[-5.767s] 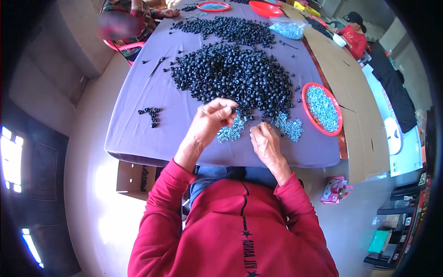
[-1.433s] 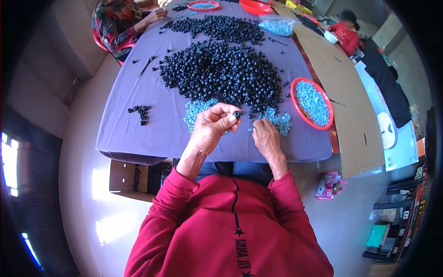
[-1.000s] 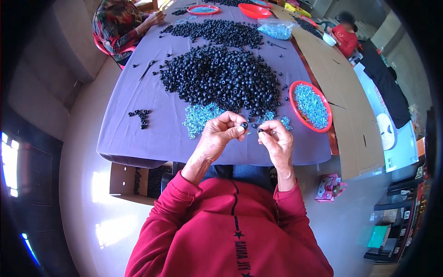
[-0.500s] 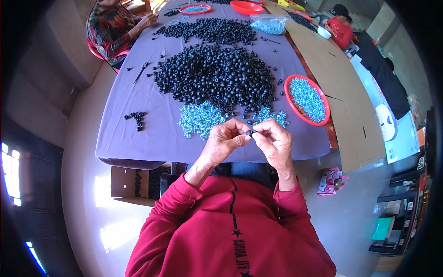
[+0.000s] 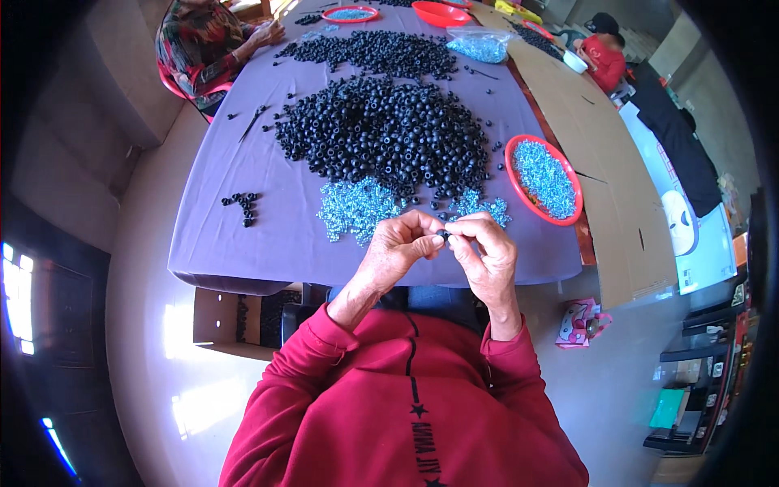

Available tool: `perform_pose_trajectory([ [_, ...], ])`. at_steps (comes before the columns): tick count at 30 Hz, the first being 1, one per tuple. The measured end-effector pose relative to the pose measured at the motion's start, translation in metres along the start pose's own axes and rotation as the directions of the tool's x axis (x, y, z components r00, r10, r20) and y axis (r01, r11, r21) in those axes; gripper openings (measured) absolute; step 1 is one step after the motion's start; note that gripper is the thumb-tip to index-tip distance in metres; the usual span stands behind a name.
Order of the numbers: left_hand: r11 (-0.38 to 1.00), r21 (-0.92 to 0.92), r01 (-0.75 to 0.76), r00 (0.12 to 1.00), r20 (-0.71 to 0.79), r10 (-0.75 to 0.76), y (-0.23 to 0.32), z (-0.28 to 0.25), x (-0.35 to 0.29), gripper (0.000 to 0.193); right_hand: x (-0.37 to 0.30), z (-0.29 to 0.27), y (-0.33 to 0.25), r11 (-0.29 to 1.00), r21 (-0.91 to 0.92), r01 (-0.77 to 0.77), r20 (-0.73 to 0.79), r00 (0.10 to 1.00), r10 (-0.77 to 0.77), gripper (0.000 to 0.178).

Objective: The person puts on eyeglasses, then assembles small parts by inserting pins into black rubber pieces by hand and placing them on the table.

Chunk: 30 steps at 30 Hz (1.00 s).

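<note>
Just past the near edge of the table, my two hands meet at their fingertips. Thumb and forefinger of my left hand (image 5: 399, 243) pinch a small round black bead (image 5: 443, 234). My right hand (image 5: 488, 250) is closed in a pinch against the same bead; whether its fingertips hold another tiny piece is hidden. Right beyond my hands lie a patch of small light-blue pieces (image 5: 357, 209) and a smaller blue patch (image 5: 480, 208). Behind them spreads a large heap of black beads (image 5: 381, 134), many showing open holes.
A red-rimmed tray (image 5: 578, 213) of blue pieces sits on the right. Several black beads (image 5: 243, 208) lie apart at left, below dark tweezers (image 5: 253, 122). Farther back are another black heap (image 5: 369, 53) and a clear bag (image 5: 480, 49). Two people sit at the far sides.
My hands stay together around the bead, with the right fingertips shifting slightly over it. The whole view has moved a little; the heaps look the same.
</note>
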<state>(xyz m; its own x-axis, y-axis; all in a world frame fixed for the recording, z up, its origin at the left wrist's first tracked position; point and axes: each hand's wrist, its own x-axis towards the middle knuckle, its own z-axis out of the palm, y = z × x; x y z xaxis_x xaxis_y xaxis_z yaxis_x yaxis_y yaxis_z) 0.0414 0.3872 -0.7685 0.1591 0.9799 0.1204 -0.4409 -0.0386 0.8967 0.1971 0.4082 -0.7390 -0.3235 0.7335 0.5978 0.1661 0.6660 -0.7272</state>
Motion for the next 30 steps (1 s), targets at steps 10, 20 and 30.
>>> perform_pose_trajectory([
  [10, 0.999, 0.031, -0.029, 0.999, -0.035, 0.030, -0.004, 0.004, -0.001, 0.015, -0.006, 0.003, 0.001, 0.897, 0.312, -0.313, 0.040, 0.948, 0.317, 0.006],
  [20, 0.991, -0.130, 0.042, 0.993, -0.108, -0.056, -0.009, 0.000, 0.001, 0.011, -0.005, 0.015, -0.002, 0.930, -0.336, 0.147, 0.059, 0.989, -0.135, 0.038],
  [30, 0.991, -0.091, 0.096, 0.981, -0.158, -0.109, -0.018, 0.003, 0.003, 0.009, -0.011, 0.026, 0.015, 0.748, -0.621, 0.236, 0.006, 0.955, -0.296, 0.024],
])
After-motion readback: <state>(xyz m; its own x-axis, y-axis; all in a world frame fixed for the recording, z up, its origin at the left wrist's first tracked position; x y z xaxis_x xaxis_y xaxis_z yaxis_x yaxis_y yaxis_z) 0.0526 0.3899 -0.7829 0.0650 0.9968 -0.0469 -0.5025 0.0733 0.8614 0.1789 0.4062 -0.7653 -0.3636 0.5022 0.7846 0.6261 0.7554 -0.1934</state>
